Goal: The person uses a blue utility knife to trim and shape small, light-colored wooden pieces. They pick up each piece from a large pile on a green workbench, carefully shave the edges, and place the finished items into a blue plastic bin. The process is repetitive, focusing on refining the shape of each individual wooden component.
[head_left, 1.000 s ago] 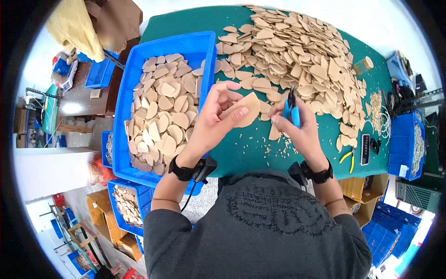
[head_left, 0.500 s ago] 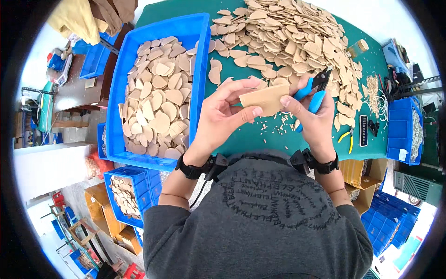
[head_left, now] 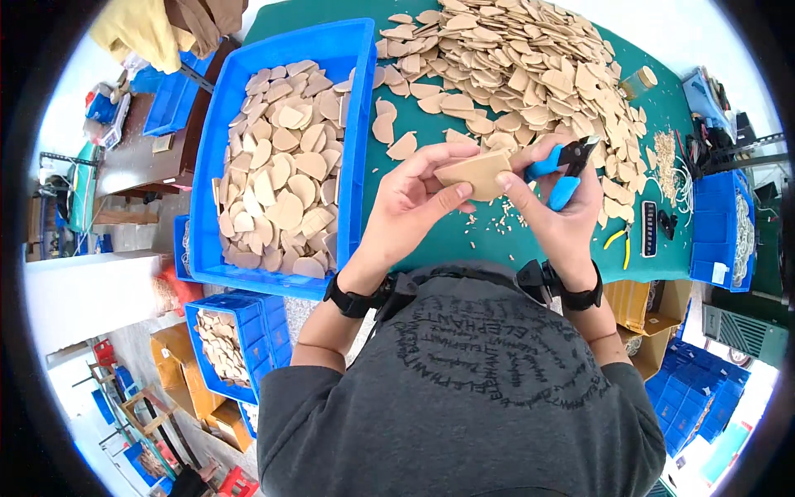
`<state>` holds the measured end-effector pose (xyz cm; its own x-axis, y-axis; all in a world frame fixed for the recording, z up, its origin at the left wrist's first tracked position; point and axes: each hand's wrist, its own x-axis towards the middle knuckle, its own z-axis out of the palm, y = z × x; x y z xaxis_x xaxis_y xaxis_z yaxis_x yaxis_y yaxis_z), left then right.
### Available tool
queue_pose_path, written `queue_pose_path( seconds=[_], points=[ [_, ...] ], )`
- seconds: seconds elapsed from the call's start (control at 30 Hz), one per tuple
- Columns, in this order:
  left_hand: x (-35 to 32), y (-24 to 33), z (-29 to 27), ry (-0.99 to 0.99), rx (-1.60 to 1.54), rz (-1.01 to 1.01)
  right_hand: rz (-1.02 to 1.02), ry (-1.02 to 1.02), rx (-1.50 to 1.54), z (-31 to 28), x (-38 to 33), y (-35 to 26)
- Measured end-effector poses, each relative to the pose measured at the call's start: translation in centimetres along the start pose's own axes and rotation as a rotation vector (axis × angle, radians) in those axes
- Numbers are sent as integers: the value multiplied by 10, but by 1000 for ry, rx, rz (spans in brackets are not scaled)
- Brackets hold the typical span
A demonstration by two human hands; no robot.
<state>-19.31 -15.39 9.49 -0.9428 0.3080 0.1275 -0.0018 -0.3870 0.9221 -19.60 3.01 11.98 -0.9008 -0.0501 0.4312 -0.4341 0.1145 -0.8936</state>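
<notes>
Both hands meet over the green table (head_left: pixel 397 178). My left hand (head_left: pixel 410 207) is closed on the left side of a flat tan half-round piece (head_left: pixel 474 176), thumb in front and fingers behind. My right hand (head_left: pixel 571 224) pinches the right end of that piece with its thumb. It also holds blue-handled cutting pliers (head_left: pixel 564 192) in the palm, dark jaws pointing up and to the right. Part of the fingers and of the handles is hidden. Just beyond the hands lies a large heap of similar tan pieces (head_left: pixel 530 66).
To the left stands a blue tray (head_left: pixel 364 108) with many of these pieces. Small offcuts (head_left: pixel 503 219) lie in front of my hands. Farther right are yellow-handled pliers (head_left: pixel 615 238), a black slotted strip (head_left: pixel 649 229), a jar (head_left: pixel 639 83) and a blue bin (head_left: pixel 714 240).
The held piece has tilted and turned in my fingers, and my left hand has shifted a little right. The pliers have swung slightly in my right hand.
</notes>
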Motion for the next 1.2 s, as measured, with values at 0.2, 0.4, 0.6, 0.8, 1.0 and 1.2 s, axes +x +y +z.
queue_pose_path(
  seconds=[0.2,0.4,0.6,0.8,1.0,1.2],
  points=[
    [2,-7,1,-67,17,-38,-40,-5,-49,3,-3,-7],
    [2,1,9,-32,101,-27,-194,-130,-251,3,-5,0],
    [-6,-14,-4,170,343,35,-192,-357,-362,4,-16,7],
    [-24,1,-92,703,596,166,155,-404,-477,-35,-63,56],
    [-32,1,-169,891,1517,206,435,-128,-622,-98,-103,95],
    [59,-117,-54,236,1267,157,545,11,-529,-129,-112,103]
  ],
)
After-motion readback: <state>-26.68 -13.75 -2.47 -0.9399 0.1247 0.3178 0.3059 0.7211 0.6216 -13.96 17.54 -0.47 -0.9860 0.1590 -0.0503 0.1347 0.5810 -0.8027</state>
